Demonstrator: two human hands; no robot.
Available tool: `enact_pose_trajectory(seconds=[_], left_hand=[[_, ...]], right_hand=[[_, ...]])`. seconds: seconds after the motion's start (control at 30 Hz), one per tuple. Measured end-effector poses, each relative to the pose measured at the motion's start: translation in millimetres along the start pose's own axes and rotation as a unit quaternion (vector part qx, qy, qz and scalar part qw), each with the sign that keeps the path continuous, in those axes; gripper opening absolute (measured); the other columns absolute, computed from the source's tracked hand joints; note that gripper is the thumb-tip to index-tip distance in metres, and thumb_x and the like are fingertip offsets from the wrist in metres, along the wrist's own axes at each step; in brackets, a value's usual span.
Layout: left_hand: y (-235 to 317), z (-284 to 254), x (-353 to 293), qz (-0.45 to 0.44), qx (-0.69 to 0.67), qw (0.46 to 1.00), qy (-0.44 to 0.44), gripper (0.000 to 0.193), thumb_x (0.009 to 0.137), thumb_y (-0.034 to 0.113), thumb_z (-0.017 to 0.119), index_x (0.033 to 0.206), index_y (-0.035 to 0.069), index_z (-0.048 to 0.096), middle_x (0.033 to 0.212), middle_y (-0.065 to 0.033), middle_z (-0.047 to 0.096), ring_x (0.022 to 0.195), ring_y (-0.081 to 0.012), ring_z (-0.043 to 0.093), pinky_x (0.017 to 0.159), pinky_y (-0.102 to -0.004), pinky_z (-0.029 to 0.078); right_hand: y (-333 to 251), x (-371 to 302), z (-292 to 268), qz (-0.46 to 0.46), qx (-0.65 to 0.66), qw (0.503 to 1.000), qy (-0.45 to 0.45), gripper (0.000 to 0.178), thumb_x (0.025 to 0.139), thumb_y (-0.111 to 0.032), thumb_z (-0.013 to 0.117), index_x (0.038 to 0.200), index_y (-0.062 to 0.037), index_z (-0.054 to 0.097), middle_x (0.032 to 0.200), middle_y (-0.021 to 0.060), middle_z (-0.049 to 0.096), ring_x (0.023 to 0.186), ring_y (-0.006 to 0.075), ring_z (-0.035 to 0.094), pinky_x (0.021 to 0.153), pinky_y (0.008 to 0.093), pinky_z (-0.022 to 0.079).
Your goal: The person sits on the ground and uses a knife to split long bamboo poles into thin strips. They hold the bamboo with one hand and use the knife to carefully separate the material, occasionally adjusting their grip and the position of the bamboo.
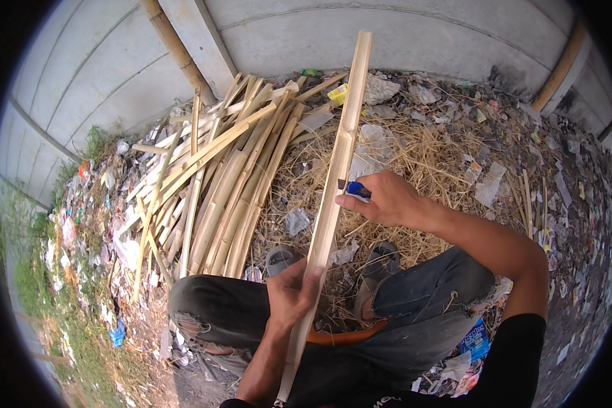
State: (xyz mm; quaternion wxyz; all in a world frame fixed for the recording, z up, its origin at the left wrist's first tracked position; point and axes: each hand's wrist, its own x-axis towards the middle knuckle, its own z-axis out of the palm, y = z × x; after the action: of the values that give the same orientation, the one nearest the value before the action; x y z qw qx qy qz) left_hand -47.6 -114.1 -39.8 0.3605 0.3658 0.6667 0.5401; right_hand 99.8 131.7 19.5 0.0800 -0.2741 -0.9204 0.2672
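A long split bamboo strip (347,129) slants from my lap up toward the wall, its hollow inner side facing up. Low on the strip, my left hand (294,292) is wrapped round it, thumb on top. My right hand (389,198) is closed round a blue-handled utility knife (358,190). The short dark blade meets the strip around its middle, with my right thumb against the strip's edge. Part of the knife's handle is hidden inside my fist.
Left of the strip lies a heap of split bamboo (228,197). Thin shavings (428,156) and litter cover the ground ahead and to the right. A grey panel wall (415,41) with bamboo poles (177,47) stands behind. My bent legs (421,285) flank the strip.
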Motion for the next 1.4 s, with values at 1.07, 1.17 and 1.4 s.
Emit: enact_pose_trajectory(seconds=[1.07, 1.17, 1.4], left_hand=[[3, -5, 0, -0.01, 0.03, 0.999, 0.029, 0.03, 0.096, 0.014, 0.072, 0.116, -0.008, 0.07, 0.083, 0.0005, 0.069, 0.072, -0.0035, 0.058, 0.062, -0.0205, 0.047], [4, -5, 2, 0.004, -0.009, 0.999, 0.035, 0.031, 0.097, 0.015, 0.072, 0.117, -0.008, 0.07, 0.084, 0.0, 0.069, 0.074, -0.0038, 0.058, 0.064, -0.0208, 0.047], [2, -5, 3, -0.005, -0.021, 0.999, 0.039, 0.032, 0.097, 0.018, 0.073, 0.115, -0.008, 0.071, 0.084, -0.0002, 0.069, 0.074, -0.0045, 0.058, 0.064, -0.0215, 0.047]], right_hand=[[-23, 2, 0, -0.026, 0.268, 0.913, -0.306, 0.075, 0.1, -0.065, 0.051, 0.053, -0.0062, 0.051, 0.047, -0.0025, 0.037, 0.045, 0.0123, 0.036, 0.045, 0.0338, 0.031], [-29, -4, -23, -0.064, 0.226, 0.893, -0.383, 0.07, 0.101, -0.061, 0.051, 0.058, -0.0058, 0.054, 0.051, -0.0015, 0.043, 0.048, 0.0114, 0.04, 0.047, 0.0332, 0.033], [2, -3, -25, 0.004, 0.112, 0.993, 0.028, 0.058, 0.104, -0.048, 0.052, 0.075, 0.0019, 0.058, 0.058, 0.0105, 0.051, 0.055, 0.0241, 0.051, 0.058, 0.0432, 0.041]])
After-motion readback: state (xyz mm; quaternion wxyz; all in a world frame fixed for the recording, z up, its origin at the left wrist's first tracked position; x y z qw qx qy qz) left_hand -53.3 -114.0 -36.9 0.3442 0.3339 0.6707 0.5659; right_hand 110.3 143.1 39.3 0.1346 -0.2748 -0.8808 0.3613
